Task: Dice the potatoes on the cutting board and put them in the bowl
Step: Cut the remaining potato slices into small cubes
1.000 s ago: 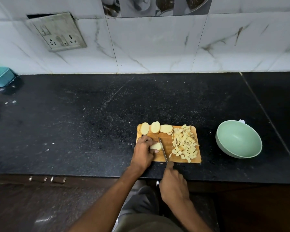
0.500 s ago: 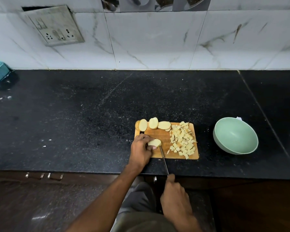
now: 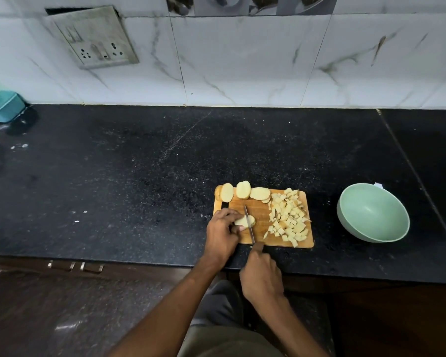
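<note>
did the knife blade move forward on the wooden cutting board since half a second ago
Yes. The steel knife blade has slid forward across the wooden cutting board, now over the potato slice under the left hand.

Wooden rectangular cutting board (image 3: pixel 262 234) lies on black stone counter (image 3: pixel 139 176), under left hand (image 3: pixel 220 234) & just ahead of right hand (image 3: pixel 262 275). Pale potato slices (image 3: pixel 242 193) sit along board's far edge beyond left hand; pile of diced potato cubes (image 3: pixel 289 217) to the right of both hands. Green round bowl (image 3: pixel 373 212) stands on counter well right of the hands, apart from board.
</note>
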